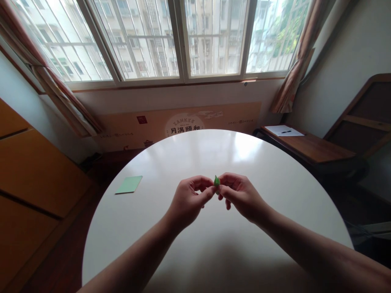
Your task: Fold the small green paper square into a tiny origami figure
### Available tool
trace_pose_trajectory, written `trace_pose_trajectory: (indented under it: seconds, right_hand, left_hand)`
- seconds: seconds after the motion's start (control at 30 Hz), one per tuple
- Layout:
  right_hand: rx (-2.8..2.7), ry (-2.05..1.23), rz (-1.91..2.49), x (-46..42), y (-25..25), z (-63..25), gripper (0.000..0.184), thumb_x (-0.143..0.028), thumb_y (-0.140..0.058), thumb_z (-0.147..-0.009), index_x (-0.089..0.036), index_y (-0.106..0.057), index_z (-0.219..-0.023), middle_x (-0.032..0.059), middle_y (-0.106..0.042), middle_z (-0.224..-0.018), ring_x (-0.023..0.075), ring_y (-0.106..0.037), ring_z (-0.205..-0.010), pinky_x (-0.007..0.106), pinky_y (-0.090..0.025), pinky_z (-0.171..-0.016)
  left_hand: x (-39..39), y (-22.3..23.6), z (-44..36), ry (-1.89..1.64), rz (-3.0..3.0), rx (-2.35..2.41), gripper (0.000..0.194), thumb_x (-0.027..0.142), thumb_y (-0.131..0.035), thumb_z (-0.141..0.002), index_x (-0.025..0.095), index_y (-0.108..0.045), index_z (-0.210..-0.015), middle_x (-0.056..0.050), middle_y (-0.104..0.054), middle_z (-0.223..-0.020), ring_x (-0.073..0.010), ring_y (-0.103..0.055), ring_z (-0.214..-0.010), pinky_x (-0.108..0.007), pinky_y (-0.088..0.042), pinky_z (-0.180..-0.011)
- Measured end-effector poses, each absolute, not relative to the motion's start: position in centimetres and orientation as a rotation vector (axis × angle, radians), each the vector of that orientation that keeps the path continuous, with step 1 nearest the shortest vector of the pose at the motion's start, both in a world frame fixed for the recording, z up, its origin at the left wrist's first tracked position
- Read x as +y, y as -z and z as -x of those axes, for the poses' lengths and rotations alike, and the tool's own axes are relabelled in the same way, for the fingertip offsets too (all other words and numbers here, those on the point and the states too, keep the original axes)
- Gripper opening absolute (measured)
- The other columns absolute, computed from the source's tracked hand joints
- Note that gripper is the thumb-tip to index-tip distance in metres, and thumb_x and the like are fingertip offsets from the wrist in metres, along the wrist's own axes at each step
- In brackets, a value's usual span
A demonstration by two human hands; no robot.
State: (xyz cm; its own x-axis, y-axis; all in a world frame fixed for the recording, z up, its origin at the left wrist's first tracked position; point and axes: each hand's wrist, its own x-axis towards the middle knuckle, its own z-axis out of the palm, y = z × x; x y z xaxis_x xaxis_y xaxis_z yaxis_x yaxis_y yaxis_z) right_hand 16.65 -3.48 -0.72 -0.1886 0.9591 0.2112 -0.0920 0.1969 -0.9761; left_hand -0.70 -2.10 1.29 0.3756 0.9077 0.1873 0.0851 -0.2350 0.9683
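Observation:
A small folded piece of green paper (216,180) with a pointed top is held up over the white table between my two hands. My left hand (192,197) pinches its left side between thumb and forefinger. From the other side, my right hand (240,193) grips it in the same way, with the lower fingers curled loosely. My fingertips cover the paper's lower part, so its full shape is hidden. Toward the left edge of the table lies a flat square stack of light green paper (129,184).
The round white table (165,162) reaches toward a barred window. A wooden side table (320,146) at the right holds a white sheet (279,130) with a dark pen on it. Orange-brown cabinets (30,171) stand at the left, and a printed panel (229,118) leans below the window.

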Motion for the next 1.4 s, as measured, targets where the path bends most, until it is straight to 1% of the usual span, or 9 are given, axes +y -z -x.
trace_pose_trajectory:
  seconds: [0.13, 0.33, 0.43, 0.6, 0.77, 0.9, 1.1, 1.27, 1.4]
  right_hand:
    - [-1.399, -1.219, 0.889, -3.51, 0.74, -16.63, 0.006, -0.019, -0.063, -0.083, -0.017, -0.069, -0.081, 0.0012, -0.063, -0.069, 0.0148, -0.059, -0.064, 0.019, -0.046, -0.043]
    - [-1.373, -1.193, 0.907, -3.5, 0.5, -16.75, 0.014, -0.029, -0.075, -0.08, -0.016, -0.071, -0.081, 0.0045, -0.068, -0.073, 0.0179, -0.063, -0.068, 0.021, -0.045, -0.044]
    - [-1.359, -1.176, 0.923, -3.49, 0.6, -16.67, 0.017, -0.033, -0.078, -0.079, -0.017, -0.072, -0.08, 0.0042, -0.068, -0.072, 0.0183, -0.063, -0.069, 0.023, -0.048, -0.047]
    - [-1.37, -1.108, 0.901, -3.46, 0.88, -16.39, 0.019, -0.034, -0.08, -0.077, -0.018, -0.073, -0.084, 0.0048, -0.069, -0.079, 0.0193, -0.062, -0.075, 0.028, -0.054, -0.056]
    - [-1.361, -1.053, 0.851, -3.42, 0.92, -16.35, 0.019, -0.036, -0.078, -0.08, -0.02, -0.072, -0.089, 0.005, -0.067, -0.089, 0.0197, -0.061, -0.079, 0.029, -0.056, -0.057]
    - [-1.35, -1.015, 0.85, -3.46, 0.84, -16.5, 0.019, -0.037, -0.077, -0.08, -0.02, -0.072, -0.087, 0.0053, -0.067, -0.088, 0.0203, -0.063, -0.079, 0.03, -0.057, -0.057]
    - [-1.371, -0.995, 0.863, -3.47, 0.69, -16.48, 0.019, -0.035, -0.079, -0.078, -0.02, -0.071, -0.086, 0.0054, -0.068, -0.085, 0.0214, -0.063, -0.078, 0.03, -0.057, -0.056]
    - [-1.346, -0.982, 0.882, -3.36, 0.71, -16.24, 0.017, -0.035, -0.078, -0.078, -0.021, -0.07, -0.082, 0.0044, -0.067, -0.081, 0.0205, -0.063, -0.073, 0.029, -0.056, -0.052]
    - [-1.292, -1.01, 0.884, -3.34, 0.7, -16.19, 0.024, -0.034, -0.084, -0.073, -0.021, -0.065, -0.077, 0.002, -0.064, -0.075, 0.0211, -0.063, -0.075, 0.029, -0.056, -0.052]
  left_hand:
    - [-2.11, -1.22, 0.53, -0.964, -1.551, 0.871, 0.02, 0.032, -0.072, -0.083, 0.013, -0.073, -0.086, -0.003, -0.066, -0.068, -0.0107, -0.053, -0.059, -0.016, -0.043, -0.044]
    - [-1.57, -1.23, 0.67, -1.063, -1.385, 0.977, 0.025, 0.033, -0.08, -0.073, 0.011, -0.073, -0.082, -0.004, -0.066, -0.067, -0.0111, -0.053, -0.059, -0.016, -0.042, -0.042]
    - [-1.42, -1.12, 0.66, -1.148, -1.446, 1.027, 0.025, 0.031, -0.083, -0.069, 0.012, -0.071, -0.081, -0.003, -0.066, -0.068, -0.0119, -0.055, -0.058, -0.017, -0.044, -0.041]
    - [-1.74, -1.0, 0.46, -1.172, -1.666, 1.061, 0.024, 0.035, -0.072, -0.081, 0.012, -0.075, -0.087, -0.006, -0.069, -0.074, -0.0139, -0.056, -0.062, -0.019, -0.047, -0.042]
    - [-2.09, -1.17, 0.54, -1.127, -1.674, 1.009, 0.03, 0.036, -0.064, -0.088, 0.012, -0.077, -0.101, -0.008, -0.07, -0.08, -0.0152, -0.057, -0.065, -0.02, -0.047, -0.042]
    - [-2.16, -1.31, 0.67, -1.115, -1.723, 0.949, 0.026, 0.036, -0.07, -0.085, 0.016, -0.078, -0.1, -0.01, -0.072, -0.093, -0.0141, -0.058, -0.067, -0.018, -0.041, -0.042]
    - [-1.89, -1.17, 0.51, -1.071, -1.562, 0.963, 0.028, 0.036, -0.073, -0.081, 0.015, -0.079, -0.099, -0.006, -0.072, -0.073, -0.0082, -0.044, -0.049, -0.019, -0.035, -0.041]
    - [-1.74, -1.17, 0.33, -1.098, -1.431, 0.944, 0.026, 0.033, -0.075, -0.076, 0.013, -0.079, -0.092, -0.003, -0.063, -0.062, -0.0103, -0.047, -0.052, -0.019, -0.037, -0.041]
    - [-1.74, -1.14, 0.36, -1.067, -1.439, 0.957, 0.024, 0.033, -0.074, -0.077, 0.012, -0.077, -0.088, -0.002, -0.06, -0.06, -0.0112, -0.049, -0.054, -0.019, -0.039, -0.041]
